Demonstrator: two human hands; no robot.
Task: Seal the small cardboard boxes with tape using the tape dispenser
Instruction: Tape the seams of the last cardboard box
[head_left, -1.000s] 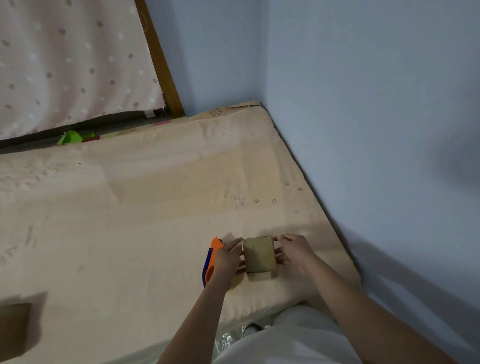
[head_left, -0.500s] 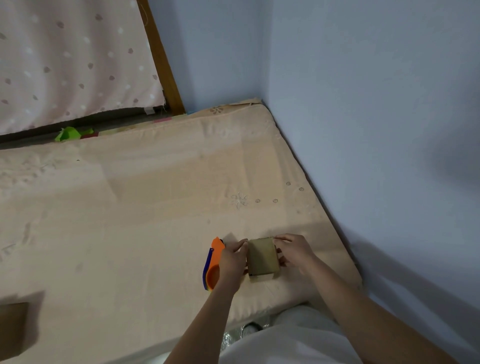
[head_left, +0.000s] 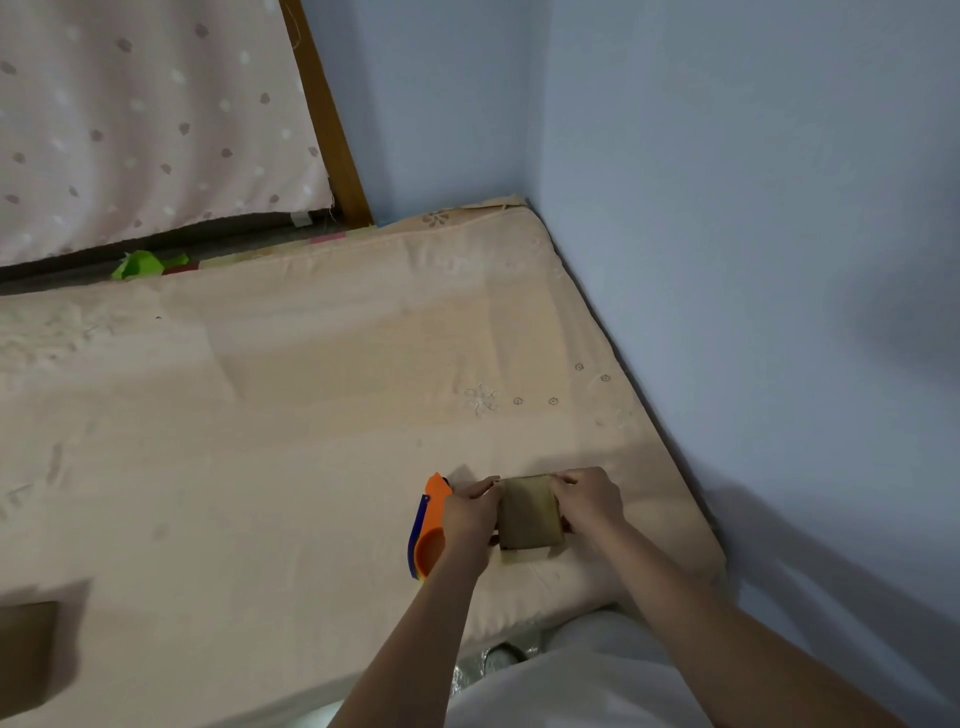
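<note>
Your hands hold a small box on the mattress.
Left hand and right hand pinch the box sides (flaps look closed); next, lift the tape dispenser.

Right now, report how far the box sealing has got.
Done: no tape visible on anything. In hand: left hand and right hand hold the small box by its sides. Left: the tape dispenser lies unused; another box waits at the mattress's left edge.

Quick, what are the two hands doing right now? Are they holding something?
Left hand: holds the left side of the small cardboard box; the tape dispenser lies beside it.
Right hand: fingers curled on the box's right side, holding it.
</note>
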